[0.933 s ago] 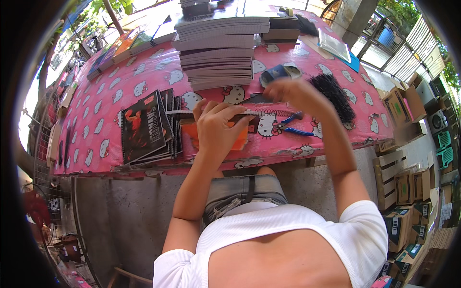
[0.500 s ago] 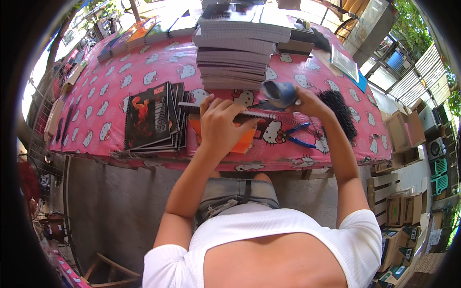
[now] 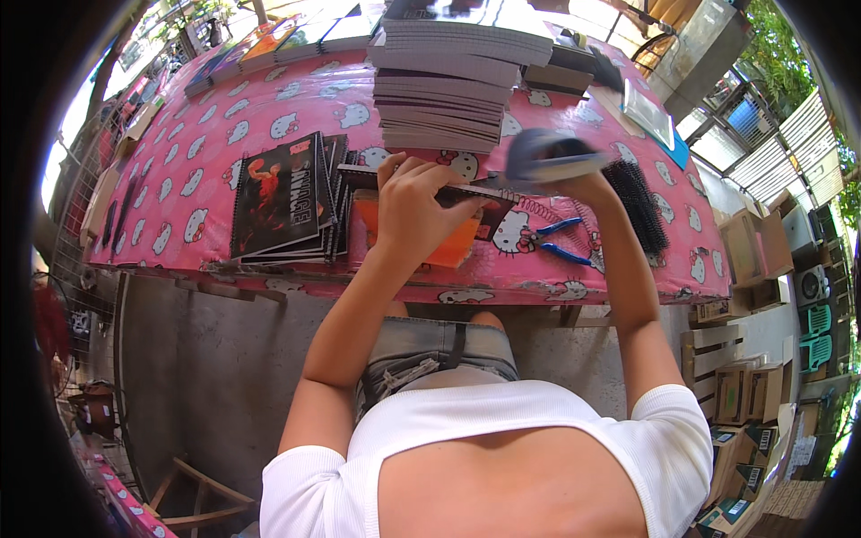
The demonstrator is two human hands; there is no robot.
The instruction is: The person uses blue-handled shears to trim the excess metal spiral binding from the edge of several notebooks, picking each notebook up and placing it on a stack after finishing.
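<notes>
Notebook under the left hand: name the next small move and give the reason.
Probably keep the left hand pressing the dark notebook flat while the right hand brings its blurred grey-blue object down to the notebook's right edge. A wire spiral and blue-handled pliers lie close by there.

A tall stack of notebooks (image 3: 448,85) walls off the bench (image 3: 206,179) just beyond the left hand (image 3: 417,211); spiral-bound books (image 3: 282,197) crowd its left, blue pliers (image 3: 556,240) and black combs (image 3: 639,202) its right; pink cloth lies open farther left.
</notes>
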